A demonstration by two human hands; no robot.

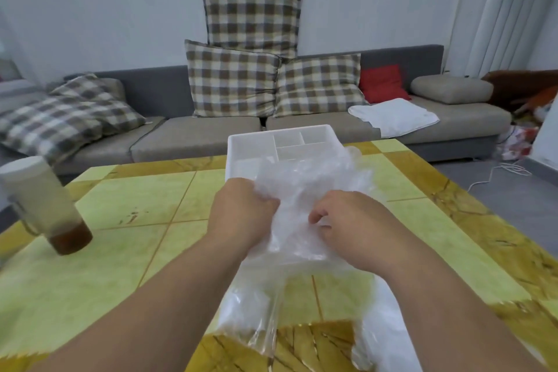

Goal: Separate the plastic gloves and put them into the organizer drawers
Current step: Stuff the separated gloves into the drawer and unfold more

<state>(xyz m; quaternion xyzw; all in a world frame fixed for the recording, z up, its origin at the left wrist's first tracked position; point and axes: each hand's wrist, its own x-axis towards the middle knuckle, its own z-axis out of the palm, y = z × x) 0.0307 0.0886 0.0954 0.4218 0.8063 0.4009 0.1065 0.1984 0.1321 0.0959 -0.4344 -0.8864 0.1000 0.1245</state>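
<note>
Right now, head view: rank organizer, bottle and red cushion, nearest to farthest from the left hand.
1. Organizer, just beyond the left hand.
2. Bottle, left on the table.
3. Red cushion, far right on the sofa.

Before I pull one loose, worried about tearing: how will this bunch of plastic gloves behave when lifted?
Probably floppy: the plastic gloves crumple and sag between left hand and right hand. Likely light and clingy, since the thin clear film bunches together.

Home living room: grey sofa [211, 130], 4 checked cushions [232, 78], tiled coffee table [120, 205], curtain [507, 9].
</note>
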